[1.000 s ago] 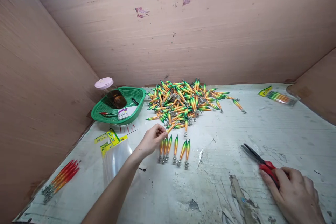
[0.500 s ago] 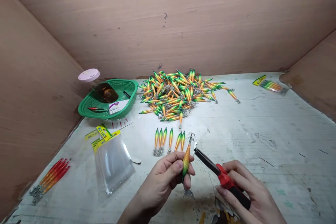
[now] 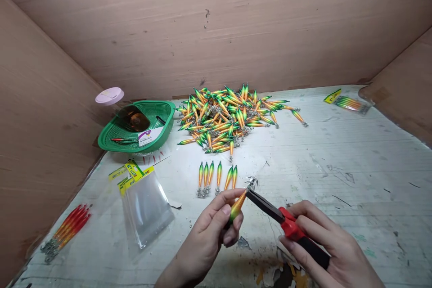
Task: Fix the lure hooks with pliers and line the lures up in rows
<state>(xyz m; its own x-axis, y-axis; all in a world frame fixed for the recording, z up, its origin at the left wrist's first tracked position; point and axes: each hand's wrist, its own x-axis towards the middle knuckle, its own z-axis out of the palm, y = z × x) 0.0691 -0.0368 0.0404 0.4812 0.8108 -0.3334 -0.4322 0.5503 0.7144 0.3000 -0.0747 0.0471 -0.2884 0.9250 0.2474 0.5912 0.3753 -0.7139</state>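
The left hand [image 3: 214, 227] grasps a single lure [image 3: 238, 206] above the counter [image 3: 374, 171], its fingers pinched around the tapered body between thumb and forefinger. The lure slants, its green end down in the palm and its orange end up, where a crown of metal hooks [image 3: 251, 183] points away from the person. The right hand [image 3: 326, 245] is wrapped around the red and black handles of a pair of pliers [image 3: 290, 227], whose dark nose reaches across to the base of the hooks. The tips appear to touch the lure there, though the contact is too small to tell whether they grip it.

Just beyond the left hand, six matching lures [image 3: 219, 175] lie side by side, their green ends away from the person. Farther back, a large heap of the same lures [image 3: 222, 121] spreads near the back wall [image 3: 256, 40].

To the left stands a green basket [image 3: 165, 137] holding a pink-lidded cup [image 3: 134, 118] of dark liquid, a white card [image 3: 150, 137] and a red-tipped lure [image 3: 122, 140]. In front of it lie clear bags [image 3: 150, 216] with yellow headers, and nearer the left edge a bundle of red and yellow lures [image 3: 69, 229]. A filled packet [image 3: 349, 102] rests at the far right.
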